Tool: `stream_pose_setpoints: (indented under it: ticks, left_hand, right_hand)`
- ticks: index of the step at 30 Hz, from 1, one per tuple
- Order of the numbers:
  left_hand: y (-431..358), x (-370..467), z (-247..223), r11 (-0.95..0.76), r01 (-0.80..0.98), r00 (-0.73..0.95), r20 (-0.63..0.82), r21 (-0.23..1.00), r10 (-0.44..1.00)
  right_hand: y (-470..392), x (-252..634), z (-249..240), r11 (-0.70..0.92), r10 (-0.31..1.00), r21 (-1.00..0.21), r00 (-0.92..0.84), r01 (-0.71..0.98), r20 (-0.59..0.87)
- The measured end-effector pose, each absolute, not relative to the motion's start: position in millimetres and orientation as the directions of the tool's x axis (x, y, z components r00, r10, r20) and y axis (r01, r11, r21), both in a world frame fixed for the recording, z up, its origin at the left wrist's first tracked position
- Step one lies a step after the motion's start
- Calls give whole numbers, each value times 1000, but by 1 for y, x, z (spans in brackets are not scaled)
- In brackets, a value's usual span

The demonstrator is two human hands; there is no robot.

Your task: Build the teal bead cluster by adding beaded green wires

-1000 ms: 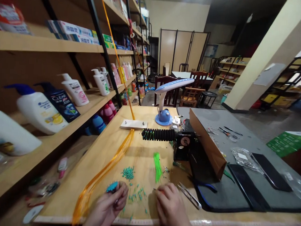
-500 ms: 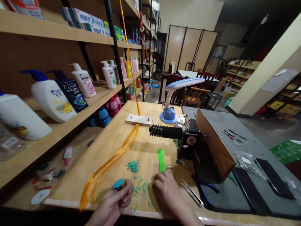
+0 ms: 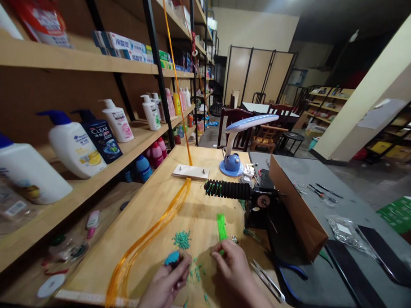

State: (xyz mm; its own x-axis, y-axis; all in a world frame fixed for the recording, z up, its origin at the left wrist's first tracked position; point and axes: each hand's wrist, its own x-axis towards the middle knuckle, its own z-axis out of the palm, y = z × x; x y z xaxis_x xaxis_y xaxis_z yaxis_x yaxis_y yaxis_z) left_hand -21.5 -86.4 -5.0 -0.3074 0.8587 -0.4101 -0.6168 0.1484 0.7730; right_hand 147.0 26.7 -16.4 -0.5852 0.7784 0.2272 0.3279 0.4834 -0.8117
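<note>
My left hand [image 3: 170, 281] is closed on a small turquoise-blue rounded piece [image 3: 171, 258], whose lower part is hidden by the fingers. Thumb and index of my right hand [image 3: 233, 264] are pinched together; whatever is between them is too small to make out. Just beyond that hand lies a bundle of bright green threads [image 3: 221, 225], partly covered by the fingers. Between the hands, several green threads with beads [image 3: 197, 274] lie scattered on the wooden table [image 3: 150, 192]. A pile of loose turquoise beads [image 3: 181, 239] is ahead of my left hand.
Orange threads [image 3: 149, 228] run down the left from a white clamp plate [image 3: 190, 172]. A black ribbed roller [image 3: 227, 189] and blue lamp [image 3: 231, 165] stand behind. Tweezers [image 3: 267, 279], blue-handled pliers [image 3: 292, 270] and an upright brown board [image 3: 294, 206] are right; shampoo bottles line the left shelf.
My right hand has lifted slightly from the green bundle, with thumb and index now pinched together. My left hand has shifted a little right, still holding the turquoise-blue piece. The camera view has tilted up.
</note>
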Motion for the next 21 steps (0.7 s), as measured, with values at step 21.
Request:
stream_pose_setpoints:
  ticks: [21]
  left_hand:
    - [-49,-8,-17,115,-709,-334,-475,696,814]
  right_hand:
    - [4,90,-36,-425,745,-903,-590,-58,-312]
